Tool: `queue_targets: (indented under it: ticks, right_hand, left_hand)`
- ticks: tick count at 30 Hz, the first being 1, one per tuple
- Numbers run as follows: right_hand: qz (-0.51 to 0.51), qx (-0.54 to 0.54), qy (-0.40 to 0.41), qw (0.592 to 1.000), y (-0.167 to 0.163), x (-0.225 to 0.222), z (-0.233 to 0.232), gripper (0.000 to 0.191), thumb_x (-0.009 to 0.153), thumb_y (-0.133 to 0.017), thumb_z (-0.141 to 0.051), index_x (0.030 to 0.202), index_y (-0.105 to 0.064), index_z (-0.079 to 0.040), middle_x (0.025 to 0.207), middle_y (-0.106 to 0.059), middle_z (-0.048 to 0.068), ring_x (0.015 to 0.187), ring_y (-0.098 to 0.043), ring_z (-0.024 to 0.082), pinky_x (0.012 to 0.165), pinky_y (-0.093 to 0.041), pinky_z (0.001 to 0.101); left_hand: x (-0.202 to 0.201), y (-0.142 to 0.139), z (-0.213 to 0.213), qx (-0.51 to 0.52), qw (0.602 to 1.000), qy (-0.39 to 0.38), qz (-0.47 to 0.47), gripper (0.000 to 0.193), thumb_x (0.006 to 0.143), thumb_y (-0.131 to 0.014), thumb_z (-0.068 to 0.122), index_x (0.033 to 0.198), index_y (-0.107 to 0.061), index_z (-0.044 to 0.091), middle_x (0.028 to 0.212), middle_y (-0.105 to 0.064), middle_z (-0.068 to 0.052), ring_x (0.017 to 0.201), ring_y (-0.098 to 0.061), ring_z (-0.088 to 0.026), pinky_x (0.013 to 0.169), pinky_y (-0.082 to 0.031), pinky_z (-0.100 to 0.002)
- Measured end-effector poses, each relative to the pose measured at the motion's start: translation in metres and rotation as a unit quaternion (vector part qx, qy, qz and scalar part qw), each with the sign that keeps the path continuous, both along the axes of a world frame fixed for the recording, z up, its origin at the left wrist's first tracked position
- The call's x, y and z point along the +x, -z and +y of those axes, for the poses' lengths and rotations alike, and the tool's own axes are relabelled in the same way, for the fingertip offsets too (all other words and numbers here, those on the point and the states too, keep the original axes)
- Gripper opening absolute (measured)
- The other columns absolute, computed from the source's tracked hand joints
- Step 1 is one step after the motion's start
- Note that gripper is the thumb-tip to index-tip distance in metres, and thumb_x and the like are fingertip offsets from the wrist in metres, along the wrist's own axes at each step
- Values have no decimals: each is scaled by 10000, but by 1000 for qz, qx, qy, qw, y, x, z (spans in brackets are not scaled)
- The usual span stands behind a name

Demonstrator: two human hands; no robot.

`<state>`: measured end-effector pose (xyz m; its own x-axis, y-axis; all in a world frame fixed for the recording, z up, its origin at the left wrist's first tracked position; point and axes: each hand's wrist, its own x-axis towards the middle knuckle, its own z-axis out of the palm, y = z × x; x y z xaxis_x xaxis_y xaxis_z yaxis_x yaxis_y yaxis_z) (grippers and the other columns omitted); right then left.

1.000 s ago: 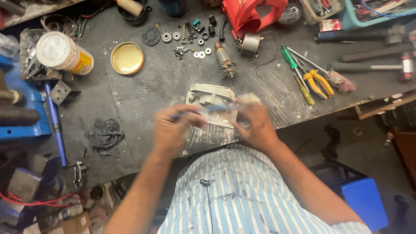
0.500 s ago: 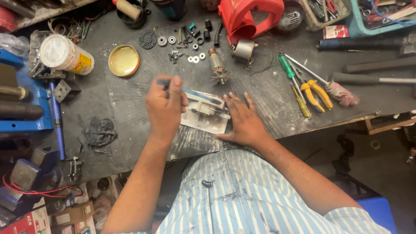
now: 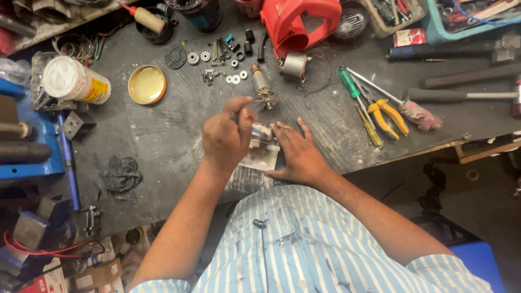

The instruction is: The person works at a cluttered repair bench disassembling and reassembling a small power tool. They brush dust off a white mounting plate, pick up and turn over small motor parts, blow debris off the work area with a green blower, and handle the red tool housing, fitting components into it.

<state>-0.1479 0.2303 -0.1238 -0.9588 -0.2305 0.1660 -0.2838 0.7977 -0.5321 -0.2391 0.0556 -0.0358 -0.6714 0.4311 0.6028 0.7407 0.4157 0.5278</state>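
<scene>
Fingers (image 3: 241,111) of the left hand (image 3: 227,138) pinch a thin dark tool, too small to make out, its tip held just over a small metal part (image 3: 261,133). The right hand (image 3: 297,154) lies flat and released, fingers spread, pressing down a sheet of worn paper (image 3: 259,163) on which the part rests, near the front edge of the dark, grimy surface (image 3: 163,135).

Just beyond the hands lies a motor rotor (image 3: 263,89) with copper windings, and beside it a short metal cylinder (image 3: 294,65). Washers and screws (image 3: 225,68) are scattered farther back, next to a round black grille (image 3: 175,56). A red plastic tool housing (image 3: 301,21) stands at the far edge.

To the left sit a brass-coloured tin lid (image 3: 147,84) and a white jar (image 3: 73,81) lying on its side, with a blue vise (image 3: 30,146) at the left edge and a black rag (image 3: 120,176) nearer the worker. To the right lie a green-handled screwdriver (image 3: 355,97) and yellow-handled pliers (image 3: 388,116).

The person wears a blue-and-white striped shirt (image 3: 304,244).
</scene>
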Motion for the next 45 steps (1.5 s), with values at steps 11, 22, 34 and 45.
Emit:
queue_targets:
  ticks: [11, 22, 34, 45]
  right_hand:
    - [-11, -3, 3, 1000, -4, -3, -1, 1170, 603, -896, -571, 1457, -368, 29, 1448, -480, 236, 1434, -395, 334, 1236, -100, 575]
    - [10, -14, 1, 1000, -1, -4, -1, 1133, 608, -904, -557, 1433, -392, 26, 1437, -484, 234, 1441, -388, 347, 1232, -118, 585]
    - [22, -12, 4, 1000, 0, -4, 0, 1111, 591, -913, -552, 1406, -424, 25, 1399, -492, 237, 1454, -358, 379, 1236, -144, 573]
    - [4, -10, 12, 1000, -5, -5, -2, 1143, 586, -915, -562, 1416, -400, 32, 1422, -466, 253, 1452, -344, 387, 1221, -147, 582]
  left_hand:
    - [-6, 13, -4, 54, 991, 66, -102, 125, 1135, -499, 95, 1256, -474, 80, 764, -637, -56, 677, -691, -191, 620, -538, -338]
    - [-6, 10, 2, 52, 988, 69, -126, 147, 1121, -490, 115, 1260, -469, 72, 771, -644, -81, 675, -700, -221, 606, -530, -355]
    - [-3, 7, 4, -2, 996, 60, -70, 154, 1123, -511, 162, 1229, -532, 53, 878, -686, -161, 742, -704, -337, 653, -547, -424]
    - [-7, 8, 2, -8, 993, 60, -106, 173, 1112, -523, 151, 1263, -497, 72, 797, -679, -110, 722, -708, -319, 653, -542, -422]
